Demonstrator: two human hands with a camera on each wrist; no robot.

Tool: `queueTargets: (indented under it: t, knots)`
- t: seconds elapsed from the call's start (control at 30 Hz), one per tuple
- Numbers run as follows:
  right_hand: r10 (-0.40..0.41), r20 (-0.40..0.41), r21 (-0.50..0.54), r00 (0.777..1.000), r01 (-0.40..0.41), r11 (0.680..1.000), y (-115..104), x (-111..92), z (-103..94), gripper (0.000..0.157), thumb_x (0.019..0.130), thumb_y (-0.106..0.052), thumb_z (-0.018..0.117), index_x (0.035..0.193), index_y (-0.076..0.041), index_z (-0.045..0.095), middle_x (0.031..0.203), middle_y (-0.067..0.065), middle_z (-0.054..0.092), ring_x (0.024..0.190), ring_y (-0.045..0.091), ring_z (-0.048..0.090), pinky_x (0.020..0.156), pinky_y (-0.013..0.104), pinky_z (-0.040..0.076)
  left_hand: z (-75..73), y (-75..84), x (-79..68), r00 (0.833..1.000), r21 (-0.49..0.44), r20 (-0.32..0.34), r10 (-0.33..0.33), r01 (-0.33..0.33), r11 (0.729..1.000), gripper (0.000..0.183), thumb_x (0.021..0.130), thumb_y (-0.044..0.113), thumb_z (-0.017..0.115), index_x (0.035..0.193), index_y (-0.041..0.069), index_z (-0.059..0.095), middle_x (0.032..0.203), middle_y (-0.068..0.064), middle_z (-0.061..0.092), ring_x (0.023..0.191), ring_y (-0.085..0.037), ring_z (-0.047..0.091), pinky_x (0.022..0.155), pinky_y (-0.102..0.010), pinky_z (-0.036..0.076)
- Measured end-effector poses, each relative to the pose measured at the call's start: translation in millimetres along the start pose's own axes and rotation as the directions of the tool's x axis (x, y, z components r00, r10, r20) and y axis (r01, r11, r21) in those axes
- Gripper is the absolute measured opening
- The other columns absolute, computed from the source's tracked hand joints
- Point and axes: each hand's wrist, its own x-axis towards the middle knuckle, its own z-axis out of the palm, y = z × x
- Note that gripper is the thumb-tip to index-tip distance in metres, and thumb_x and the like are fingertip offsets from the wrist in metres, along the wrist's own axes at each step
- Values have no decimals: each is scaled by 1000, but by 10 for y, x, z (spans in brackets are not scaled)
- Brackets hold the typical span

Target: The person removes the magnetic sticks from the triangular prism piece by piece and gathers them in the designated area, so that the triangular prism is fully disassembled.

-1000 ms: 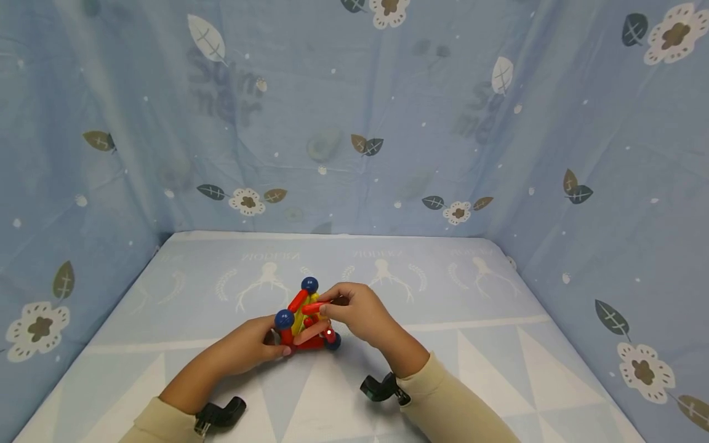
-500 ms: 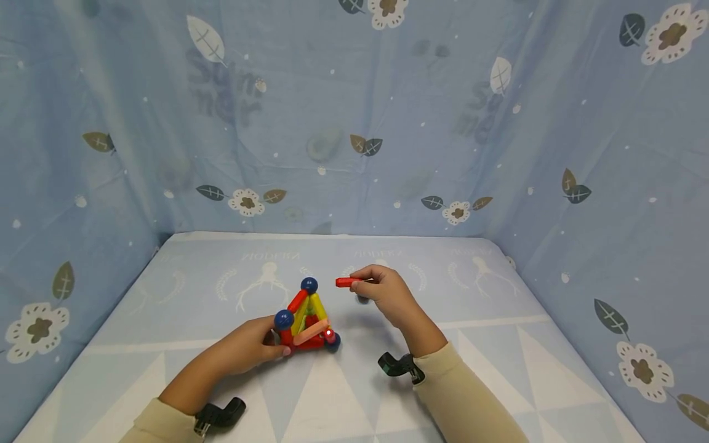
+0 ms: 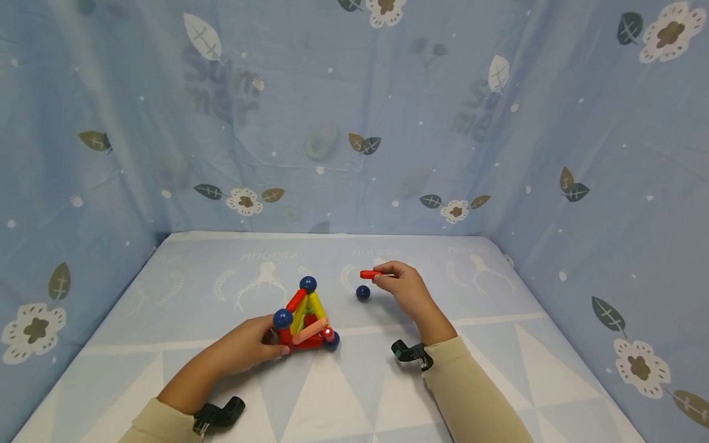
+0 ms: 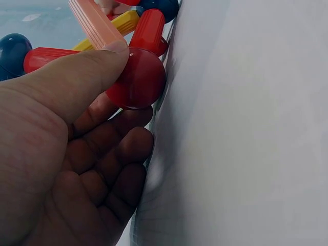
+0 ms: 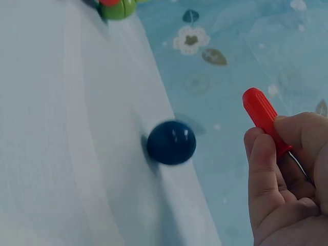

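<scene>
A frame of red and yellow rods joined by balls [image 3: 296,301] rests on the table, a blue ball [image 3: 308,283] at its top. My left hand [image 3: 252,347] grips its lower left corner; in the left wrist view the thumb lies on a red ball [image 4: 138,84], with the fingers curled below. From that ball rises an orange rod [image 4: 97,23]. My right hand [image 3: 408,292] pinches a short red rod [image 5: 262,115] between thumb and fingers, held in the air. Just below the rod in the head view, a loose blue ball [image 3: 363,293] sits on the table.
The table has a pale patterned cloth [image 3: 354,394]. Blue printed fabric [image 3: 343,111] hangs at the back and both sides. Each wrist carries a black camera mount, one on the left [image 3: 221,413] and one on the right [image 3: 408,351].
My right hand has moved from the frame to the right and farther back, carrying the red rod, which uncovers the loose blue ball. My left hand and the frame stay in place.
</scene>
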Motion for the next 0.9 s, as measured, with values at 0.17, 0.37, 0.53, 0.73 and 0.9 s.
queueTargets:
  t: [0.17,0.37,0.53,0.73,0.9]
  knots:
    - [30,-44,-32,999,-31,999,163,101,-147,23,97,-22,74,119,-17,76,122,4,73,108,22,66,91,36,49,-11,6,4,1000,7,3,-6,6,1000,37,88,36,85,115,19,67,86,3,61,78,-18,56,65,-31,48]
    - [93,-63,9,994,-93,996,350,176,-358,25,98,-18,73,122,-12,75,125,8,72,110,21,67,90,27,54,0,19,-3,1000,1,4,-22,22,1000,38,88,34,86,117,18,67,86,2,62,78,-18,57,66,-30,49]
    - [136,-68,22,988,-134,991,470,207,-474,27,98,-16,74,125,-9,75,133,12,67,108,20,65,85,24,55,9,30,-7,999,3,-4,-33,33,999,37,88,32,86,117,17,67,85,2,62,78,-18,57,67,-30,49]
    - [178,-103,-74,979,-186,980,545,186,-553,26,99,-19,73,124,-12,76,137,13,65,109,23,62,82,25,53,14,30,-6,999,3,-2,-39,39,999,37,88,31,86,117,18,67,86,2,62,78,-18,57,68,-30,49]
    - [194,-115,-128,974,-208,970,573,157,-586,22,100,-22,73,121,-16,78,135,11,66,108,25,59,81,28,50,16,29,-2,999,5,-4,-36,36,999,38,87,32,87,117,19,68,86,3,63,79,-18,57,68,-31,50]
